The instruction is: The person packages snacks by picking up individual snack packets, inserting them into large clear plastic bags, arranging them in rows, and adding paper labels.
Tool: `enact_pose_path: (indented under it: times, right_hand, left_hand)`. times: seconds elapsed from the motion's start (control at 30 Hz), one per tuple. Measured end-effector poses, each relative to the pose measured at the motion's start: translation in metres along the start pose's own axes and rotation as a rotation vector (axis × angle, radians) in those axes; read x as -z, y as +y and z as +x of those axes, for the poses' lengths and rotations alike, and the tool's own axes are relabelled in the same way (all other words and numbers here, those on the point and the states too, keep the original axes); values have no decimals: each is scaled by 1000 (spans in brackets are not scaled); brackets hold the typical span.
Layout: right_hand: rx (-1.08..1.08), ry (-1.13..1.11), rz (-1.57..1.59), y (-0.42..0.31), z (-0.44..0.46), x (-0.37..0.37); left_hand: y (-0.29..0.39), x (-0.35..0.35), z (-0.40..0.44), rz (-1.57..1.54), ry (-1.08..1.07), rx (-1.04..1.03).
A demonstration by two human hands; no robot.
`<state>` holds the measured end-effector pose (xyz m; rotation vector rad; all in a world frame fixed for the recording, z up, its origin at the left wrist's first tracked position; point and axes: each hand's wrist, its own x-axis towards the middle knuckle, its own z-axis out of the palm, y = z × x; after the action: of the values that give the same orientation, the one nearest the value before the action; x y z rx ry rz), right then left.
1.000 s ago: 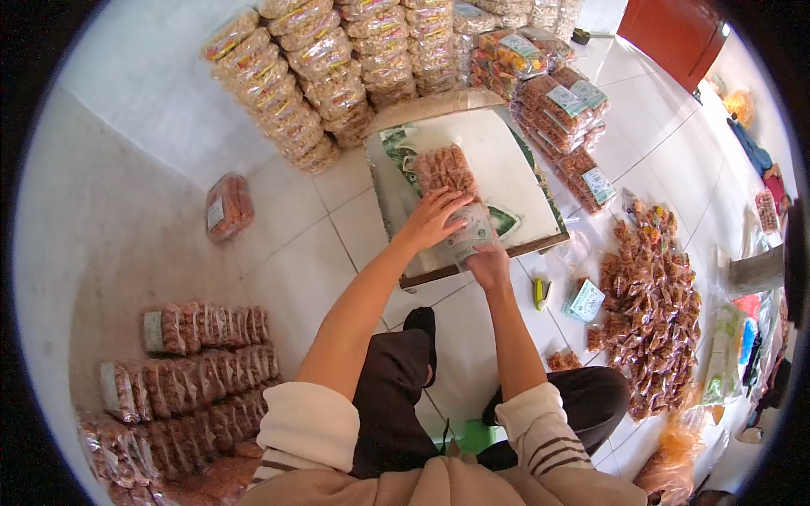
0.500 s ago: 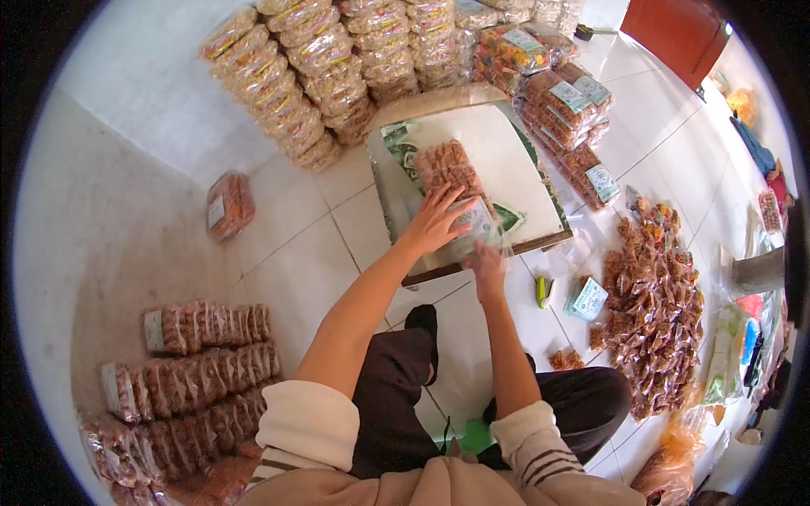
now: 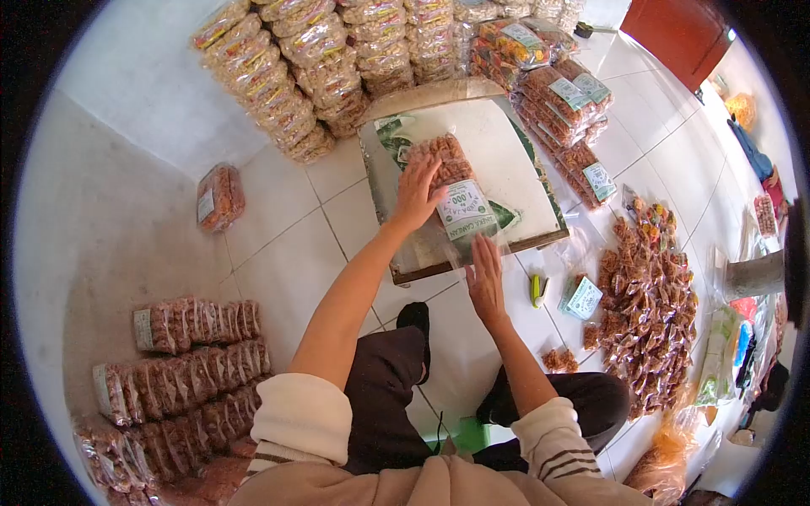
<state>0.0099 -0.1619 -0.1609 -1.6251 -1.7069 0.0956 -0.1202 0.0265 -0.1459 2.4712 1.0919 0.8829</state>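
On a low white-topped table [image 3: 516, 160] lies a clear plastic snack bag [image 3: 447, 158] with brown pieces packed in its far part. A white and green paper label [image 3: 462, 202] shows through its near part. My left hand [image 3: 418, 194] rests on the bag's left side, fingers apart. At the bag's near end, by the table's front edge, my right hand [image 3: 485, 282] touches the loose plastic with fingers stretched out.
Right of the table are a green stapler [image 3: 538, 291], a stack of labels [image 3: 582, 298] and a heap of small brown snack packets [image 3: 645, 316]. Filled bags [image 3: 194, 325] lie at left; cracker packs [image 3: 308, 59] stand behind, beside labelled bags [image 3: 561, 101].
My left hand has shifted left, uncovering the label. The right hand, blurred before, is now sharp and slightly nearer me, its fingers straighter. The view has shifted slightly.
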Motion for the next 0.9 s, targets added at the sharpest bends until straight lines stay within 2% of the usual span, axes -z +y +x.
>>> enact_pose_path:
  times: [0.07, 0.13, 0.23, 0.37, 0.43, 0.63, 0.77, 0.83, 0.9]
  right_hand:
    - [63, -96, -62, 2, 8, 4]
    - [170, -157, -100, 11, 22, 9]
    - [220, -216, -191, 17, 39, 13]
    - [244, -207, -188, 18, 60, 2]
    - [317, -269, -357, 22, 73, -5]
    - [373, -249, -390, 34, 80, -12]
    - [228, -205, -271, 25, 64, -20]
    - [145, -187, -376, 12, 62, -24]
    - [129, -138, -301, 0, 65, -24]
  left_hand:
    - [-7, -8, 2, -50, 40, 58]
    - [-4, -13, 5, 35, -48, 118]
    - [-4, -17, 8, 89, -34, 100]
    - [-5, -17, 10, 83, -80, 107]
    - [-4, -13, 8, 14, -82, 85]
    - [-8, -9, 7, 6, -83, 76]
    - [-29, -8, 10, -197, -92, 81]
    - [-24, 0, 8, -168, -114, 67]
    - [-22, 3, 7, -141, -136, 36]
